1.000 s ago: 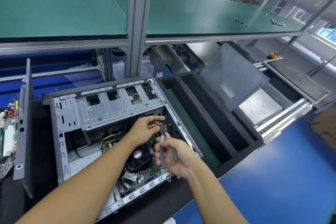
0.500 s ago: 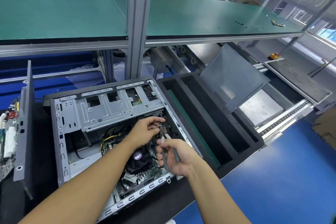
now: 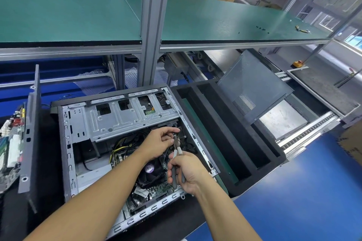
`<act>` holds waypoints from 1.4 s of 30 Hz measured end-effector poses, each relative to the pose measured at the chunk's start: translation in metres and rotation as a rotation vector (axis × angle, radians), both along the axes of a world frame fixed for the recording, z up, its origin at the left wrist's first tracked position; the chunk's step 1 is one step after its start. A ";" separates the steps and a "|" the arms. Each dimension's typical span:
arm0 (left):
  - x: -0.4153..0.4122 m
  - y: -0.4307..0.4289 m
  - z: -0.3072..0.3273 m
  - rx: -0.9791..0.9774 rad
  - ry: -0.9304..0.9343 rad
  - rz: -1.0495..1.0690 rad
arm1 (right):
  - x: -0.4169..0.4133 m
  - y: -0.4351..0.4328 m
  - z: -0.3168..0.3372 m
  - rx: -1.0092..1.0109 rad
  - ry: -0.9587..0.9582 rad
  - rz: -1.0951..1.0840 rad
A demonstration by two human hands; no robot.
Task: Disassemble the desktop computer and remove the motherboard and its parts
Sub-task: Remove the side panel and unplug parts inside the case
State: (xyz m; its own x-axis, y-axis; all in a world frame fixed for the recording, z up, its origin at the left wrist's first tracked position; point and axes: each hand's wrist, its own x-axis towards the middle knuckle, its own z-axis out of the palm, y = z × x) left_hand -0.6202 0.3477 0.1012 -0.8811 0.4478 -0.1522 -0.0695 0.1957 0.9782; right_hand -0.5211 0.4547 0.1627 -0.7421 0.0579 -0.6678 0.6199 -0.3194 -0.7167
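The left hand (image 3: 159,141) pinches a little bunch of wires (image 3: 175,134) inside the open computer case (image 3: 66,143). The right hand (image 3: 188,171) is wrapped round the pliers (image 3: 177,144), with the tip right at those wires. The motherboard (image 3: 156,189) lies under both hands. A slip could nip a finger or scratch the board. The fan (image 3: 149,168) sits beside the right hand, and the metal drive cage (image 3: 117,117) just past the left hand crowds the spot.

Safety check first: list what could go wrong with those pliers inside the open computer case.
1. The pliers in the right hand work right beside the left hand, which pinches the wires; those fingertips could get nipped.
2. If the tool slips off, its tip may drop onto the CPU fan or the motherboard just below and damage them.
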 end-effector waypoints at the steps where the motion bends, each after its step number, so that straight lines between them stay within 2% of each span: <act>1: 0.000 0.001 0.000 0.005 0.000 0.004 | 0.000 -0.001 0.000 0.011 0.004 -0.007; 7: 0.001 0.003 0.002 0.050 -0.008 0.030 | 0.003 -0.007 -0.003 0.143 0.038 -0.016; 15: -0.002 0.000 0.005 0.170 -0.110 0.014 | 0.007 -0.014 -0.009 0.313 0.111 0.033; 18: -0.003 -0.001 0.006 0.215 -0.142 0.005 | 0.007 -0.012 -0.007 0.227 0.125 0.034; 25: -0.004 -0.002 0.004 0.242 -0.150 -0.003 | 0.008 0.006 -0.003 -0.216 0.153 0.001; 32: -0.008 -0.003 -0.002 0.220 -0.153 -0.016 | 0.005 0.020 -0.002 -0.440 0.071 0.051; 36: -0.010 -0.003 -0.005 0.179 -0.137 -0.032 | 0.000 0.029 0.000 -0.465 0.002 0.073; 42: -0.011 -0.004 -0.008 0.170 -0.141 -0.046 | -0.006 0.031 0.006 -0.303 -0.032 0.081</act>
